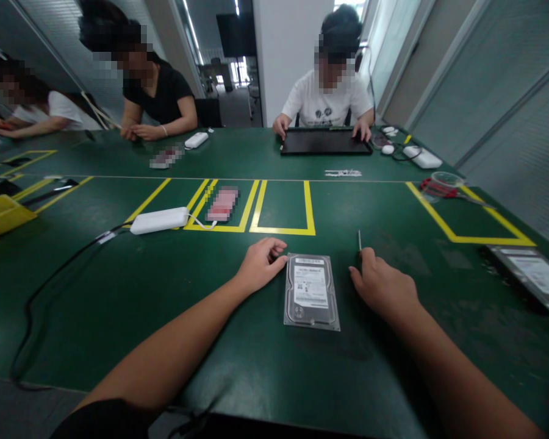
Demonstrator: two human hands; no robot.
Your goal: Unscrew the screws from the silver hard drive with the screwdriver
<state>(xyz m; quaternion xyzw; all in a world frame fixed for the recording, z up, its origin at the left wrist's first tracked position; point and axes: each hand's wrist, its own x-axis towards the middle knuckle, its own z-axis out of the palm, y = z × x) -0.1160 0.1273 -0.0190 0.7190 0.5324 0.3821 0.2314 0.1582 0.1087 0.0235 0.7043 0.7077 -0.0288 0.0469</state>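
Note:
A hard drive (310,289) lies flat on the green table between my hands, its white label facing up. My left hand (260,263) rests at the drive's upper left corner, fingers loosely bent and thumb apart from them, with nothing in its grasp. The thumb tip is at the drive's edge; whether it touches cannot be told. To the right of the drive, my right hand (384,280) is closed around a screwdriver (359,240). Only its thin metal shaft shows, pointing away from me; the handle is hidden in the fingers.
More hard drives (537,274) are stacked at the right edge. A white power bank (160,221) is cabled to a phone (223,204). Yellow tape (283,231) marks the table. A clear cup (446,180) and red-handled tool stand right. Across, a person handles a black panel (326,141).

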